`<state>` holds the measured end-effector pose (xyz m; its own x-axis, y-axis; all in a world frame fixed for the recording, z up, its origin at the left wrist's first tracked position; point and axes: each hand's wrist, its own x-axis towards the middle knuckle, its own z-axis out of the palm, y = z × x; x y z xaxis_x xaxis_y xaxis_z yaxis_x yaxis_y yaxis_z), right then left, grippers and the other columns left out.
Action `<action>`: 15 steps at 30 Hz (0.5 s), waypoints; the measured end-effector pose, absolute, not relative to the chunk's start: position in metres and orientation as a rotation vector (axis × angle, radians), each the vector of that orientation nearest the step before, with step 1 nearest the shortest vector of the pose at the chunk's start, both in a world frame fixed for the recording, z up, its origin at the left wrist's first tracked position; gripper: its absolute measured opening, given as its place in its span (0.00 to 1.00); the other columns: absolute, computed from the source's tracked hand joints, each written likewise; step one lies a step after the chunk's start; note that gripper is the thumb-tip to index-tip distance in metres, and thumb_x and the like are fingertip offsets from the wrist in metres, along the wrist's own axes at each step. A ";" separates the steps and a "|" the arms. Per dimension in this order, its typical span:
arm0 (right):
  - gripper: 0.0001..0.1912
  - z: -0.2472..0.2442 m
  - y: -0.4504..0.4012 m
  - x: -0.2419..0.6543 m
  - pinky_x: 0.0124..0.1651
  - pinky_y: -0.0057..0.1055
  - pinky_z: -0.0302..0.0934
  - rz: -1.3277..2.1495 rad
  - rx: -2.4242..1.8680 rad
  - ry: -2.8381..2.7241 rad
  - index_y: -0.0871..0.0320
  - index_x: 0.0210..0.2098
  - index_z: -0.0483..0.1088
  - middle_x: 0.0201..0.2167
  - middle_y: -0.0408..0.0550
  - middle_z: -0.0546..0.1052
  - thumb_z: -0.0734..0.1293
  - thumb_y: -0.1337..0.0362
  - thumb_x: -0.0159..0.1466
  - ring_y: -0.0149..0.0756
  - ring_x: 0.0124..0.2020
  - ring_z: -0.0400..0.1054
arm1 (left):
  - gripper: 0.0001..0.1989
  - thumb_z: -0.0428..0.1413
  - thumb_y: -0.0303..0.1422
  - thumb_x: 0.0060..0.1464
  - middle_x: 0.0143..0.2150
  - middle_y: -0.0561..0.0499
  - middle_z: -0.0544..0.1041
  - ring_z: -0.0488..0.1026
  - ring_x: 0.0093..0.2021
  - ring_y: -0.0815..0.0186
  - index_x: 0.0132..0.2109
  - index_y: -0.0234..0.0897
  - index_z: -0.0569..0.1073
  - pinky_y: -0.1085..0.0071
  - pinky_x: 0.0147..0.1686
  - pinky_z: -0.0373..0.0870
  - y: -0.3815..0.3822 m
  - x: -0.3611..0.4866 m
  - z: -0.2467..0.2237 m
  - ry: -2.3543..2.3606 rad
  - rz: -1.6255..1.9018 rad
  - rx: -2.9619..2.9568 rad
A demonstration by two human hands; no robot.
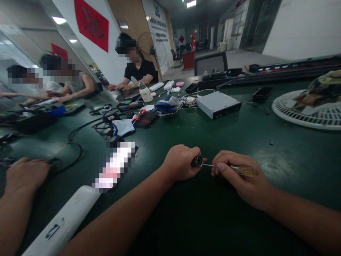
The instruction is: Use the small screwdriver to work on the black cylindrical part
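Note:
My left hand (180, 161) is wrapped round a dark cylinder (197, 161) whose round, hollow-looking end faces right. In my right hand (241, 174) lies a screwdriver with a see-through amber handle (246, 171), pinched near the front between thumb and fingers. Its thin metal shaft (209, 165) points left and its tip reaches the rim of the cylinder's open end. Whether the tip sits inside or just touches the edge, I cannot tell. Most of the cylinder is hidden by my fingers. Both hands are just above the dark green tabletop (213, 135).
Left of my forearm are a long white object (64, 217) and a lit phone (115, 167). Another person's hand (28, 174) rests at far left by black cables (76, 156). Beyond stand a grey disc drive (218, 104), a bowl with blue-white cloth (167, 106) and a white basket (306, 110). People sit across.

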<state>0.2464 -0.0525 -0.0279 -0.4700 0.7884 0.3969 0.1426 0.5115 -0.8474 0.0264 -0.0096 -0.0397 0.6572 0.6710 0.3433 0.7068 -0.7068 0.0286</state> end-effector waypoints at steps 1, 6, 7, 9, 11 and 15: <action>0.12 -0.028 -0.052 0.246 0.39 0.36 0.62 0.981 -0.759 -1.918 0.57 0.33 0.72 0.31 0.46 0.73 0.61 0.65 0.71 0.35 0.34 0.68 | 0.14 0.51 0.44 0.62 0.26 0.54 0.74 0.69 0.25 0.67 0.35 0.39 0.68 0.68 0.27 0.59 -0.009 0.026 -0.040 -1.152 -0.506 -2.762; 0.09 -0.029 -0.050 0.244 0.40 0.34 0.62 1.018 -0.722 -1.919 0.57 0.35 0.73 0.34 0.46 0.74 0.63 0.65 0.70 0.34 0.36 0.69 | 0.13 0.51 0.44 0.61 0.26 0.54 0.74 0.69 0.25 0.66 0.35 0.39 0.68 0.67 0.28 0.59 -0.008 0.026 -0.043 -1.150 -0.518 -2.765; 0.08 -0.029 -0.050 0.243 0.40 0.33 0.62 1.019 -0.728 -1.916 0.57 0.36 0.73 0.34 0.46 0.74 0.63 0.64 0.70 0.34 0.36 0.69 | 0.13 0.51 0.44 0.61 0.26 0.54 0.74 0.69 0.25 0.66 0.35 0.39 0.68 0.67 0.27 0.59 -0.008 0.026 -0.043 -1.154 -0.519 -2.762; 0.08 -0.030 -0.049 0.243 0.40 0.33 0.62 1.015 -0.744 -1.919 0.56 0.36 0.73 0.35 0.46 0.74 0.63 0.64 0.70 0.34 0.36 0.69 | 0.13 0.52 0.43 0.60 0.26 0.54 0.75 0.69 0.25 0.66 0.34 0.39 0.68 0.67 0.27 0.59 -0.008 0.027 -0.043 -1.168 -0.522 -2.752; 0.09 -0.031 -0.049 0.243 0.39 0.33 0.61 1.011 -0.771 -1.928 0.56 0.36 0.73 0.35 0.45 0.74 0.63 0.63 0.70 0.34 0.35 0.68 | 0.12 0.52 0.42 0.60 0.26 0.54 0.75 0.70 0.25 0.66 0.34 0.39 0.69 0.67 0.27 0.59 -0.009 0.027 -0.042 -1.178 -0.518 -2.744; 0.14 -0.033 -0.049 0.245 0.35 0.34 0.60 0.973 -0.888 -1.907 0.56 0.32 0.71 0.30 0.44 0.73 0.60 0.60 0.71 0.34 0.31 0.67 | 0.09 0.54 0.39 0.57 0.28 0.54 0.76 0.71 0.27 0.66 0.34 0.39 0.70 0.67 0.29 0.61 -0.011 0.028 -0.040 -1.164 -0.471 -2.760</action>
<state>0.2448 -0.0494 -0.0331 -0.4331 0.8373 0.3337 0.2215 0.4577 -0.8611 0.0277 -0.0109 -0.0400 0.6579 0.6799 0.3239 0.7138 -0.7001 0.0197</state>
